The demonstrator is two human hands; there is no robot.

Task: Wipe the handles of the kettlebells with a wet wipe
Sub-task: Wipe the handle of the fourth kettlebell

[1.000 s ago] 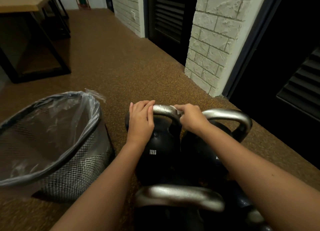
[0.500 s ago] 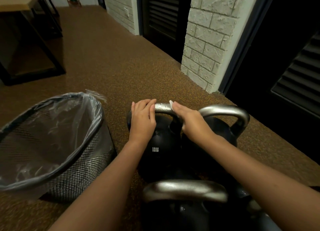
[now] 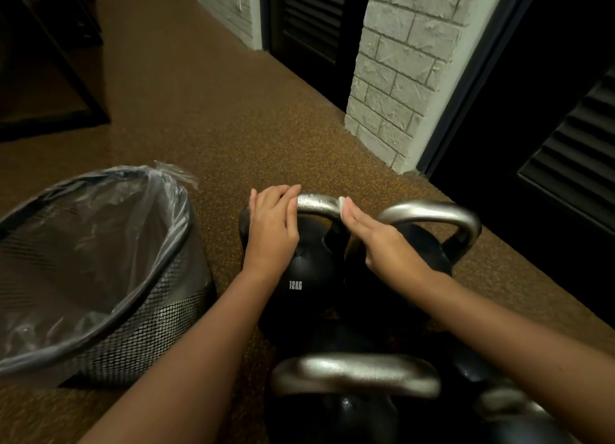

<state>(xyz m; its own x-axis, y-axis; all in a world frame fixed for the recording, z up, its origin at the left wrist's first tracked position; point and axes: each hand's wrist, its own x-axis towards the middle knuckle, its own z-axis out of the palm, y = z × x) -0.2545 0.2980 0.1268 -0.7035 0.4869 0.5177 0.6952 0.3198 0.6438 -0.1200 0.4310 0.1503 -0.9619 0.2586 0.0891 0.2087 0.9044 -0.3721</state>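
Uncurled right hand [image 3: 376,240] since a second ago; pressed wipe [image 3: 340,203] with straight fingers [image 3: 357,216] onto right bend of handle [image 3: 317,202]. Gripped left end of that handle with left hand [image 3: 271,224], fingers curled over. Kept 12KG kettlebell [image 3: 299,287] on floor [image 3: 233,127], right of bin [image 3: 156,323].

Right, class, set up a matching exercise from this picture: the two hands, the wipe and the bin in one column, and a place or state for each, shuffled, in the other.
Column 1
1. left hand
2. right hand
3. mesh waste bin
4. wet wipe

Column 2
A. fingers straight, pressing on the right bend of the handle of the 12KG kettlebell
B. white, showing at the fingertips against that handle
C. holds the left end of that handle
D. lined with a clear plastic bag, left of the kettlebells

Pairs: 1-C, 2-A, 3-D, 4-B
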